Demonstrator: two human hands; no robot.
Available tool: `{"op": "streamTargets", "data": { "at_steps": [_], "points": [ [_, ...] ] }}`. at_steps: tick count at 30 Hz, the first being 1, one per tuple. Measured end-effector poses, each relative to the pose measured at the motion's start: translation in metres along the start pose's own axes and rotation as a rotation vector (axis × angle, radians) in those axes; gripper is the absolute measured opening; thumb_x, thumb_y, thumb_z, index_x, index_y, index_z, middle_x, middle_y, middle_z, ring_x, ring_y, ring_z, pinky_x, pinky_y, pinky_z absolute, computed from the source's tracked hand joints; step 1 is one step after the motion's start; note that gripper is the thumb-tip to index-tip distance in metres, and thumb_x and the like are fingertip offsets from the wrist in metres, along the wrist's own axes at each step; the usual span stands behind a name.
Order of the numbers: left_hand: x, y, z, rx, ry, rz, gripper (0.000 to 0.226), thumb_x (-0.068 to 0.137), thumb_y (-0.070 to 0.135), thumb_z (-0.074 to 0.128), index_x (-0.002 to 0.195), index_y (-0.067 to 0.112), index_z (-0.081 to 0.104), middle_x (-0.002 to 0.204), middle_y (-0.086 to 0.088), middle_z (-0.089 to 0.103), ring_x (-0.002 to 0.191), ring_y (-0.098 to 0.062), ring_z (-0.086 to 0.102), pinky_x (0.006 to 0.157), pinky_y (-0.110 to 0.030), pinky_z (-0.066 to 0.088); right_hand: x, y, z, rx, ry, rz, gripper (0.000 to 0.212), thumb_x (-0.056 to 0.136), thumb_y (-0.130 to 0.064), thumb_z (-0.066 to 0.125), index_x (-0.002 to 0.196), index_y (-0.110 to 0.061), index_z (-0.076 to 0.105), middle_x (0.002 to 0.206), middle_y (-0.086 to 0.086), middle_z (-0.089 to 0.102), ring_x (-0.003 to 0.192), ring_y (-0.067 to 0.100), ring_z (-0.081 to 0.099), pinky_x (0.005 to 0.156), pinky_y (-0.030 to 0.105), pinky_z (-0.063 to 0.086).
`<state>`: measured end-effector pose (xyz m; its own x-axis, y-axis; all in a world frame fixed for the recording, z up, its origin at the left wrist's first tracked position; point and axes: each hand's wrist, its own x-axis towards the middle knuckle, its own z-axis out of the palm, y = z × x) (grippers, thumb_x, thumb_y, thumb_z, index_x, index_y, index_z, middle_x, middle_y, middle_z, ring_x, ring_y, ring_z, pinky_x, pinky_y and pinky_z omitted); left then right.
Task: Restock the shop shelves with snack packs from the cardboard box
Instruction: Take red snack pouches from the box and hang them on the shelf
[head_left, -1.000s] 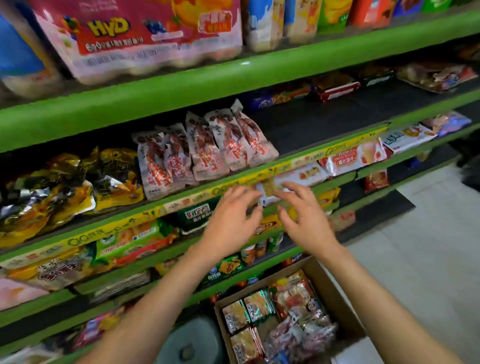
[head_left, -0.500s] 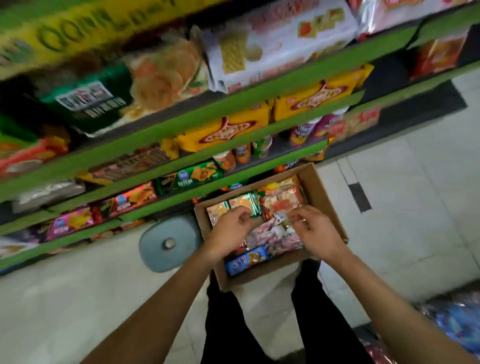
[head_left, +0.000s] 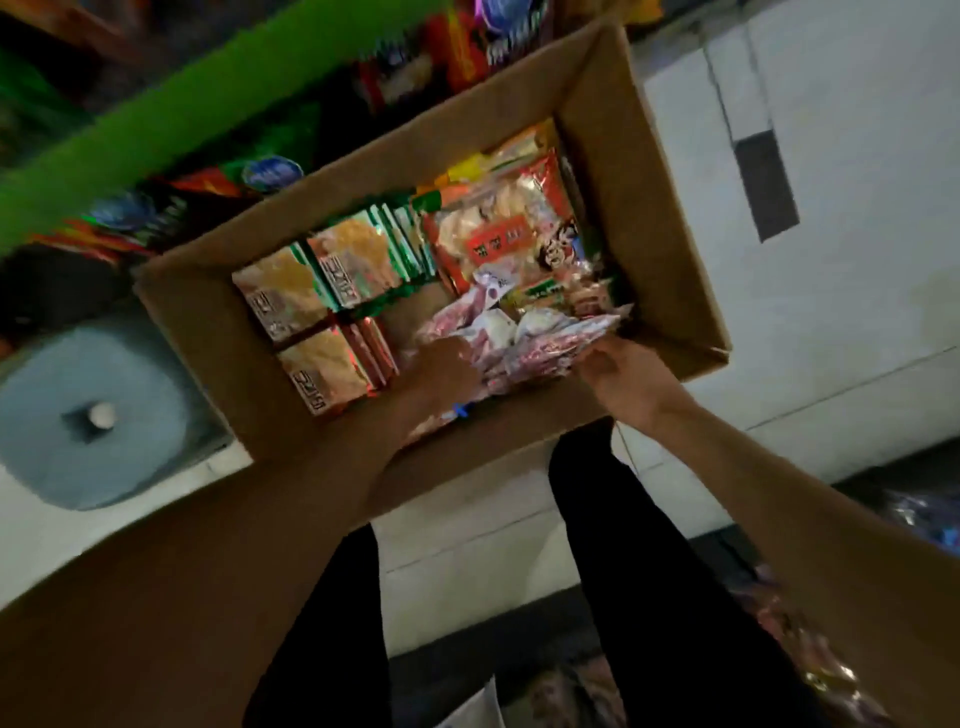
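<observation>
Reaching into the open brown cardboard box (head_left: 649, 218) on the floor, both hands are gathering the pink-and-white crinkly foil snack packs (head_left: 530, 338). Left hand (head_left: 447, 371) and right hand (head_left: 618, 366) are curling fingers onto the heap's opposite edges. Likely light, soft, slippery; pinching sealed seams is looking safest.

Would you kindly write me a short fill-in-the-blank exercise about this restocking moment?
1. Both hands, left hand and right hand, reach into the ___ box.
2. They meet at the pink-and-white packs, in the box's near ___ corner.
3. The shelf edge beyond the box is ___.

Missing words: cardboard; right; green
</observation>
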<state>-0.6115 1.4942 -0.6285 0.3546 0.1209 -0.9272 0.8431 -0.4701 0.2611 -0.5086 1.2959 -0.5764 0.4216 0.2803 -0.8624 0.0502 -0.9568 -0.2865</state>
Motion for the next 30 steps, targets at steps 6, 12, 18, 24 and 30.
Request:
{"op": "streamTargets", "data": {
  "at_steps": [6,12,18,24,30],
  "points": [
    [0.098,-0.002,0.042,0.117,-0.016,0.084,0.04,0.097,0.036,0.06,0.13,0.013,0.061,0.12,-0.006,0.065,0.111,-0.025,0.061,0.081,-0.026,0.037,0.096,0.052,0.039,-0.151,0.024,0.106,0.067,0.095,-0.033,0.059,0.154,-0.02,0.031,0.16,0.018,0.026,0.144,0.039,0.029,0.12,0.046,0.027],
    [0.132,0.007,0.086,0.127,-0.034,0.294,0.04,0.099,0.021,0.063,0.135,0.003,0.058,0.129,-0.022,0.063,0.117,-0.039,0.06,0.088,-0.034,0.047,0.153,0.073,0.041,0.044,0.119,0.289,0.076,0.087,-0.039,0.074,0.15,-0.018,0.038,0.152,0.015,0.038,0.137,0.035,0.038,0.115,0.043,0.035],
    [0.128,-0.02,0.076,0.577,-0.05,0.116,0.037,0.101,0.01,0.047,0.137,0.006,0.052,0.137,-0.017,0.058,0.123,-0.033,0.058,0.094,-0.04,0.048,0.147,0.06,0.059,0.176,0.057,0.114,0.046,0.087,-0.015,0.064,0.133,-0.022,0.059,0.123,0.005,0.063,0.108,0.022,0.06,0.083,0.029,0.05],
    [0.133,-0.038,0.083,0.414,-0.22,0.097,0.066,0.082,0.019,0.077,0.139,0.0,0.048,0.118,-0.014,0.061,0.098,-0.027,0.065,0.067,-0.031,0.053,0.158,0.061,0.051,0.374,0.129,0.267,0.041,0.09,-0.018,0.064,0.13,-0.021,0.06,0.126,0.007,0.064,0.115,0.025,0.061,0.102,0.041,0.051],
    [0.151,-0.044,0.113,0.08,-0.169,0.088,0.128,0.072,0.042,0.09,0.161,0.014,0.004,0.167,-0.011,0.021,0.15,-0.033,0.03,0.117,-0.047,0.037,0.158,0.049,0.076,0.804,-0.08,0.535,0.042,0.093,-0.034,0.065,0.128,-0.012,0.061,0.123,0.013,0.067,0.107,0.028,0.065,0.095,0.04,0.054]
  ]
}}
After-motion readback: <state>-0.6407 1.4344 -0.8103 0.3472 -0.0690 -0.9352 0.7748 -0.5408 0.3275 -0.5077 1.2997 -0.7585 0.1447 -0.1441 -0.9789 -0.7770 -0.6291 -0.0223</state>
